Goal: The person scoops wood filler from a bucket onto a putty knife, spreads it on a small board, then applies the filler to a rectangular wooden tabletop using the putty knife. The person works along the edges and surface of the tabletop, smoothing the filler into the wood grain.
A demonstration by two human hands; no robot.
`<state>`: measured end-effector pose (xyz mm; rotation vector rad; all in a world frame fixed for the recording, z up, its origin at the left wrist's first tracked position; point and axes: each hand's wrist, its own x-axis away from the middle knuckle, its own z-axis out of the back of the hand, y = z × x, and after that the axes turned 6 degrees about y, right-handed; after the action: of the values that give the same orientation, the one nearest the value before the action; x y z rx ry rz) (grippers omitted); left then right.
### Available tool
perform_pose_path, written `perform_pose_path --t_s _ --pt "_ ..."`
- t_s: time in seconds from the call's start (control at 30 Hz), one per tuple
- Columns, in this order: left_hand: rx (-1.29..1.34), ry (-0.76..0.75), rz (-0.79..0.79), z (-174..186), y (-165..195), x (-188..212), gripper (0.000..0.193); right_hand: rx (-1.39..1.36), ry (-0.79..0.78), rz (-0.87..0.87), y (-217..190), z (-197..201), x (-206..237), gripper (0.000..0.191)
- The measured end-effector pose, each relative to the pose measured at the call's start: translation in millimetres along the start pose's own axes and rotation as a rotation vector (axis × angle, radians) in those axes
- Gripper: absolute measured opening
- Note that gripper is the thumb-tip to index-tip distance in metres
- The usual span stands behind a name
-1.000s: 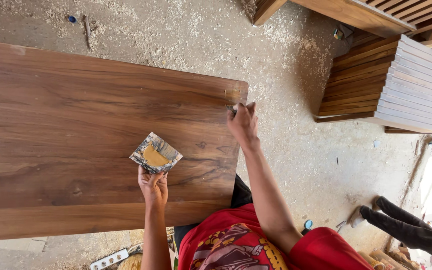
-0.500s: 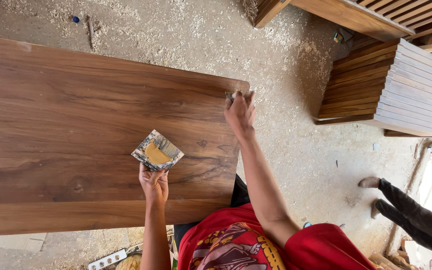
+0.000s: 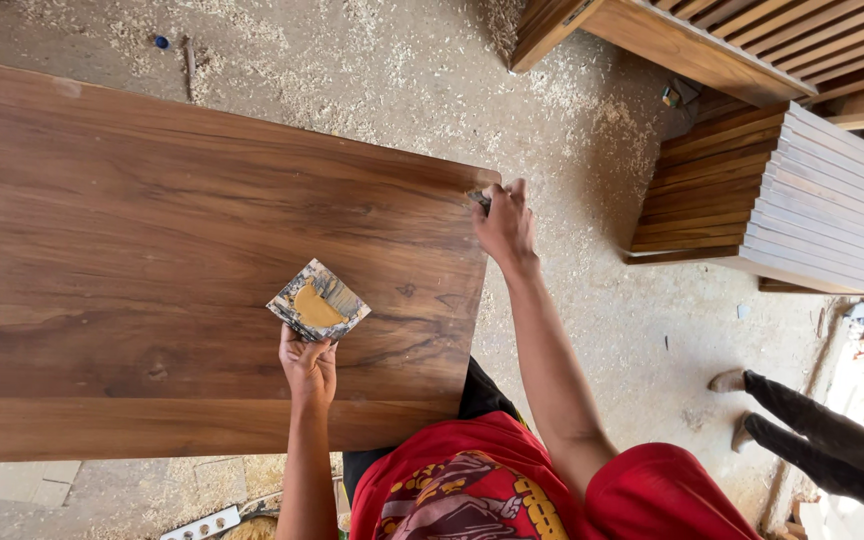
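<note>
Panel top broad, bare; slat stack blocks beyond far corner.

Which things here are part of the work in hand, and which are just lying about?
In use:
- wooden panel
- small board with yellow filler, held by left hand
- small tool at the panel's corner, under right hand

Lying about:
- stacked slats
- sawdust
- white strip
- another person's legs
</note>
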<state>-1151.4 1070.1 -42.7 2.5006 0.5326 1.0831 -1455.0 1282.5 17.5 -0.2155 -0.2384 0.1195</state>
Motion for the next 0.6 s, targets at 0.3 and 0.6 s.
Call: perform_pose_path --t_s 0.3,0.6 --pt "0.009 -0.016 -0.017 -5 2 0 0.066 0.058 -0.252 0.008 19 7 28 0.031" --pt "-0.029 -0.035 -0.008 -13 9 5 0.068 0.018 -0.127 0.009 -9 0 22 0.029"
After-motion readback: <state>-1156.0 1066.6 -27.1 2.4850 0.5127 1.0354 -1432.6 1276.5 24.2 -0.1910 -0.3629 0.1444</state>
